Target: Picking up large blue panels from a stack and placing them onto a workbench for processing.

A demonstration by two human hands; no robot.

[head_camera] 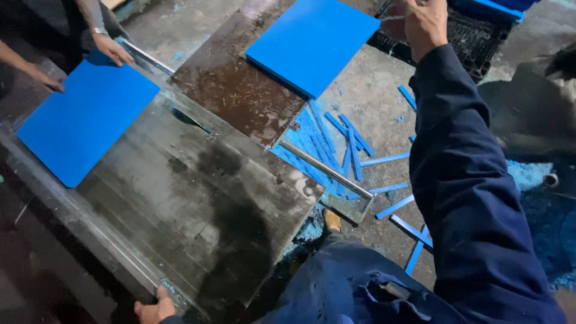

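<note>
At the bottom edge of the frame, left of centre, the person's left hand (155,309) grips the near rim of a dark metal tabletop (198,204), thumb on top and fingers curled under the edge. The right hand (423,24) is raised at the top of the frame, right of centre, at the end of a long dark blue sleeve (468,180). Its fingers are bent, but whether it holds anything cannot be told, since the top edge of the frame cuts it off.

Just left of that hand a blue panel (312,42) lies flat on a rusty brown plate (240,90) in the upper middle. Behind the hand, in the upper right, sits a black grid crate (468,36).

A second blue panel (84,120) rests on the tabletop at the left of the frame. Another person's hands touch its far edge: one hand (113,51) at the upper corner, with a wristband, the other hand (45,79) further left.

A metal bar (324,168) runs diagonally across the middle of the frame. Around it, on the concrete floor (372,90), lie many thin blue strips (354,150) and blue dust, spreading toward the right edge.
</note>
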